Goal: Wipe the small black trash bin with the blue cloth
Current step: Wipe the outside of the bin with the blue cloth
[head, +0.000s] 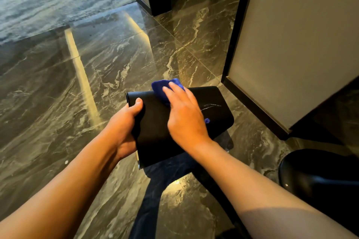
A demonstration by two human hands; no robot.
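Head view: bin (155, 130) held tilted above the marble floor (97, 75), cloth (163, 87) pressed on its upper side.
Left hand (124, 128) grips the bin's left edge, thumb on top; right hand (184, 114) lies flat, fingers spread, pinning the cloth to the bin.

No text reads anywhere (bin's pale marks are illegible).

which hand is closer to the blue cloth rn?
Right. The right hand lies flat on the blue cloth, pressing it against the black trash bin. The left hand grips the bin's left edge, apart from the cloth.
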